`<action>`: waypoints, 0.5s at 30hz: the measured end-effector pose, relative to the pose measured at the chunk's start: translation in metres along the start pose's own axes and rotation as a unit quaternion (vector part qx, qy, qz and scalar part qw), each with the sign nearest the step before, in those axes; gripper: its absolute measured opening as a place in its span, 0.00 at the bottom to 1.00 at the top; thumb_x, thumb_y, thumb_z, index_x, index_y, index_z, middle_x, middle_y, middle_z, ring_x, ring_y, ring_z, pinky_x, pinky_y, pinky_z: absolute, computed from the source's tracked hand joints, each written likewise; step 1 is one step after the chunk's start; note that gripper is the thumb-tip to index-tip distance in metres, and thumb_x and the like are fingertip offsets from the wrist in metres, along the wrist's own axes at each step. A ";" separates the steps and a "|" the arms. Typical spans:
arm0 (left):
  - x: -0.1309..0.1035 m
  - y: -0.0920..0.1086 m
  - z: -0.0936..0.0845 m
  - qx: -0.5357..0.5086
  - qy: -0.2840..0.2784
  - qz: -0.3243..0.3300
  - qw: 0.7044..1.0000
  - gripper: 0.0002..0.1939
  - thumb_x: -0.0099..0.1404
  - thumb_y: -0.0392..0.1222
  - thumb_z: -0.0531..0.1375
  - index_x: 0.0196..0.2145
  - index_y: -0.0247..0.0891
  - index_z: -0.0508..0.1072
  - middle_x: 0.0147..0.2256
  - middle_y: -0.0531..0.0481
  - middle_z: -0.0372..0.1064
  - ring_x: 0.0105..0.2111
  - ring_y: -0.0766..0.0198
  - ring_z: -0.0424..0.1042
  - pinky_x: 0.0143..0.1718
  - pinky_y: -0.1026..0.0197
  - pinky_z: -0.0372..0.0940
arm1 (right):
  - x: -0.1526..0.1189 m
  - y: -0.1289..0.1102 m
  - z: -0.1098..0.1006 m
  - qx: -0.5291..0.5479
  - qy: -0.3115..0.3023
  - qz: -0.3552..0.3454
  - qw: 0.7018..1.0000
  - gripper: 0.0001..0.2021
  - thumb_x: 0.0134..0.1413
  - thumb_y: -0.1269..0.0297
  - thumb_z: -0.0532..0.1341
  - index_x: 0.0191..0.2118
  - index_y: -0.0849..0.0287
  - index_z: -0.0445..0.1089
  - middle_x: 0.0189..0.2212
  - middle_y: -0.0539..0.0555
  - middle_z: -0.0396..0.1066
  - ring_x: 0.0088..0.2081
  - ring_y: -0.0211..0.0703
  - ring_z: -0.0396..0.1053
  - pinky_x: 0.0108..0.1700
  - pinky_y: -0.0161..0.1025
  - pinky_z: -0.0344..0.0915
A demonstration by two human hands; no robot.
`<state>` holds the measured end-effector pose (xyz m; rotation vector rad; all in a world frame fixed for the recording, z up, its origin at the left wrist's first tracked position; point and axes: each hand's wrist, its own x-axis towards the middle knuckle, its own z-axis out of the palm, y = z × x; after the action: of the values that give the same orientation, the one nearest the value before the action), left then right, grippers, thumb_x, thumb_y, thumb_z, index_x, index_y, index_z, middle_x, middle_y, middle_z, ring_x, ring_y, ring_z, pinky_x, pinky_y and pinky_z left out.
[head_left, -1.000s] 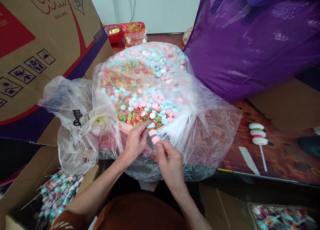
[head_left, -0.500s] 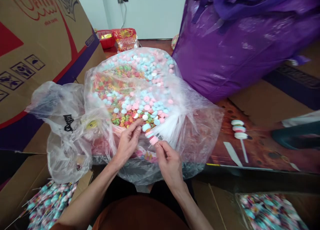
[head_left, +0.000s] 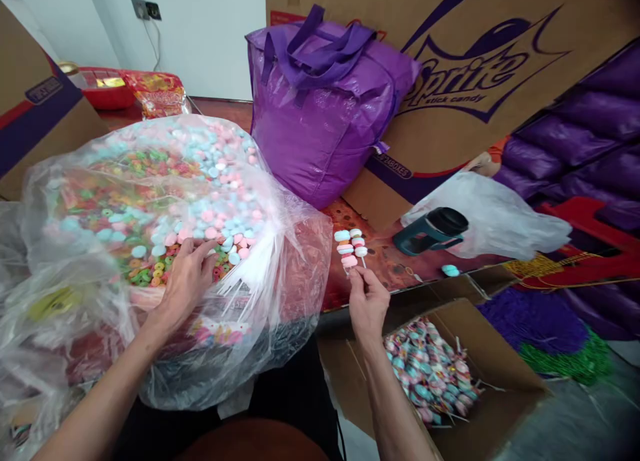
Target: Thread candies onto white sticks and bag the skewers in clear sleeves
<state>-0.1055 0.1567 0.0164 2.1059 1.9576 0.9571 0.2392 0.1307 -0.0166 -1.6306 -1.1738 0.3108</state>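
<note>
Near the table edge, my right hand (head_left: 369, 301) pinches the lower end of a marshmallow skewer (head_left: 346, 249), stacked with blue, white and pink pieces and thin gummy rings. Right beside it lies another marshmallow skewer (head_left: 358, 243) on a white stick. My left hand (head_left: 186, 277) rests at the near opening of a big clear plastic bag (head_left: 305, 274), its fingers apart over loose candy. Inside are pink, blue and white marshmallows (head_left: 213, 214) and coloured gummy rings (head_left: 159, 267). A bundle of white sticks (head_left: 250, 274) lies at the bag's right side.
A purple bag (head_left: 325, 107) stands behind, before a large carton (head_left: 475, 67). To the right are a dark tumbler (head_left: 430, 229) and a white plastic bag (head_left: 495, 211). Below the edge, an open box (head_left: 505, 381) holds many wrapped candy sticks (head_left: 433, 374).
The view has turned right. My right hand has carried the skewer rightward from the candy bag to beside the lying skewer. My left hand has let go of the skewer's top and stays over the candy.
</note>
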 end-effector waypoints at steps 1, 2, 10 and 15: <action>-0.001 -0.002 0.003 0.008 0.004 0.003 1.000 0.19 0.67 0.43 0.52 0.48 0.38 0.78 0.41 0.43 0.69 0.35 0.57 0.71 0.41 0.54 0.68 | 0.005 0.007 0.000 -0.005 0.004 0.005 1.000 0.16 0.56 0.54 0.58 0.34 0.62 0.74 0.29 0.54 0.73 0.33 0.44 0.67 0.41 0.41 0.64; -0.001 -0.003 0.005 0.014 0.009 0.005 1.000 0.19 0.66 0.42 0.52 0.48 0.39 0.78 0.40 0.43 0.69 0.35 0.57 0.71 0.40 0.55 0.68 | 0.009 0.013 0.000 -0.009 0.007 0.008 1.000 0.16 0.56 0.54 0.58 0.34 0.62 0.75 0.29 0.54 0.73 0.33 0.45 0.68 0.41 0.42 0.64; -0.006 -0.002 -0.003 -0.008 0.046 -0.011 0.999 0.15 0.66 0.44 0.55 0.42 0.38 0.79 0.39 0.44 0.69 0.35 0.58 0.72 0.38 0.56 0.68 | 0.016 0.021 0.005 0.007 0.016 0.014 1.000 0.17 0.56 0.54 0.59 0.35 0.63 0.76 0.31 0.56 0.75 0.34 0.45 0.69 0.41 0.43 0.65; -0.002 0.049 -0.014 -0.174 0.081 0.016 0.981 0.12 0.69 0.45 0.57 0.42 0.39 0.78 0.40 0.47 0.74 0.38 0.61 0.74 0.39 0.60 0.69 | -0.005 -0.009 0.006 0.061 0.004 -0.047 0.997 0.12 0.59 0.58 0.60 0.36 0.61 0.76 0.32 0.53 0.75 0.35 0.43 0.70 0.42 0.40 0.67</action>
<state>-0.0704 0.1430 0.0502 1.9188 1.6724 1.4009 0.2280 0.1296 -0.0132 -1.4654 -1.1983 0.3093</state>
